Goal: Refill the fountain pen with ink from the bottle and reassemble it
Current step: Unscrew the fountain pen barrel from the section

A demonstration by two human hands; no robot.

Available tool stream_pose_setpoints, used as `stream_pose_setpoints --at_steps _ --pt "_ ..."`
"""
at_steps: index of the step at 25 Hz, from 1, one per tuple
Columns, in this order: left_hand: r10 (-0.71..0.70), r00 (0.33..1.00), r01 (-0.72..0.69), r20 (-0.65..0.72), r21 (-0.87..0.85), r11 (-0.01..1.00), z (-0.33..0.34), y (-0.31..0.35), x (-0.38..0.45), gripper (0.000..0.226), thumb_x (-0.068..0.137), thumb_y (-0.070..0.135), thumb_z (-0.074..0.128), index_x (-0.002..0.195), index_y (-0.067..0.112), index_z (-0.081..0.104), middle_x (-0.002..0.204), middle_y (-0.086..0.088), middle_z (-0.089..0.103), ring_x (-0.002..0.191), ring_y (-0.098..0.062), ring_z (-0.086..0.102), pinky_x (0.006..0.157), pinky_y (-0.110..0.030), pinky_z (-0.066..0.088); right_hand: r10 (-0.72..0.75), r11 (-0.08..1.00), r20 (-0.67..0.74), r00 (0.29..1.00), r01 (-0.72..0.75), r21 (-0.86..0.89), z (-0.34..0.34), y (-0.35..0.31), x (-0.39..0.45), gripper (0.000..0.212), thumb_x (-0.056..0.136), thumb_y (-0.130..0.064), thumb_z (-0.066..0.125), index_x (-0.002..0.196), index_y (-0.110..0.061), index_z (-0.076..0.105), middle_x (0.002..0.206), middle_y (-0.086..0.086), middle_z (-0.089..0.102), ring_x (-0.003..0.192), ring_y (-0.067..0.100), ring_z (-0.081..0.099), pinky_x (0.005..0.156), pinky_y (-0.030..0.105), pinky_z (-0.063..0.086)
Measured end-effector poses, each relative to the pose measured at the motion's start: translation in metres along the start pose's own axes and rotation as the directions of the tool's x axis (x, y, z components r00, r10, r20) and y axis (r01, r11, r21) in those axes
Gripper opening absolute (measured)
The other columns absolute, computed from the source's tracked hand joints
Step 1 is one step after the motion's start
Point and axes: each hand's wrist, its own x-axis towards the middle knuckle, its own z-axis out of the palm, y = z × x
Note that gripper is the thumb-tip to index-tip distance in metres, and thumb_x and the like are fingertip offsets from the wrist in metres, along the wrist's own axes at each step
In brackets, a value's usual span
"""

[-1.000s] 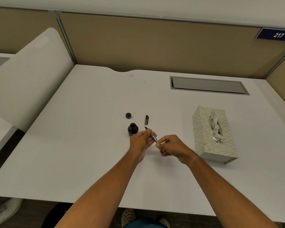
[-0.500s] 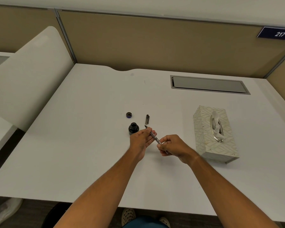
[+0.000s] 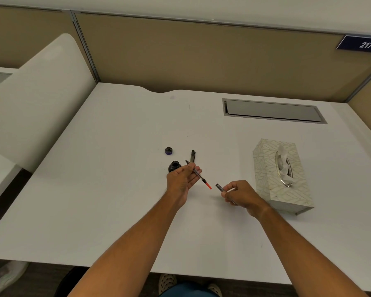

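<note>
A: What do the hands hold?
B: The right hand (image 3: pixel 238 192) grips the pen barrel (image 3: pixel 219 187). The left hand (image 3: pixel 183 179) pinches the nib section (image 3: pixel 196 173), its red converter end free.
A: And behind?
B: The open ink bottle (image 3: pixel 174 166), the pen cap (image 3: pixel 192 156), the bottle lid (image 3: pixel 168 150); a tissue box (image 3: pixel 281 174) stands right.

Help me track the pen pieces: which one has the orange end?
The nib section held in the left hand; its converter ends in orange. The barrel in the right hand and cap on the desk are dark.
</note>
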Motion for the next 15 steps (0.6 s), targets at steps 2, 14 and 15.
stream_pose_setpoints --at_steps 2,14,15 --pt "-0.008 1.000 0.008 0.005 0.019 1.000 0.000 -0.002 -0.001 0.011 0.088 0.010 0.065 0.091 0.000 0.068 0.084 -0.014 0.074 0.081 -0.025 0.073 0.075 -0.033 0.060 -0.073 0.996 -0.104 0.992 0.067 -0.061 0.006 -0.001 0.002 0.004 0.082 -0.013 0.074 0.081 -0.013 0.070 0.073 0.000 0.063 0.070 0.015 0.058 0.063 0.025 0.045" --pt "-0.056 0.998 0.057 -0.008 0.075 0.996 -0.005 -0.001 -0.006 0.014 0.088 0.013 0.065 0.093 0.000 0.067 0.088 -0.015 0.074 0.083 -0.023 0.073 0.071 -0.029 0.060 -0.200 0.884 -0.233 0.952 0.073 -0.461 0.043 -0.003 0.021 0.017 0.082 -0.022 0.074 0.089 -0.006 0.075 0.081 0.011 0.072 0.065 0.019 0.057 0.062 0.024 0.040" --pt "-0.060 0.998 0.060 -0.007 0.073 0.995 -0.006 -0.001 -0.007 0.014 0.089 0.013 0.065 0.093 0.000 0.067 0.089 -0.015 0.074 0.083 -0.023 0.073 0.070 -0.029 0.060 -0.203 0.882 -0.231 0.952 0.075 -0.466 0.043 -0.002 0.021 0.018 0.082 -0.023 0.075 0.089 -0.006 0.075 0.079 0.010 0.071 0.065 0.020 0.058 0.061 0.024 0.040"
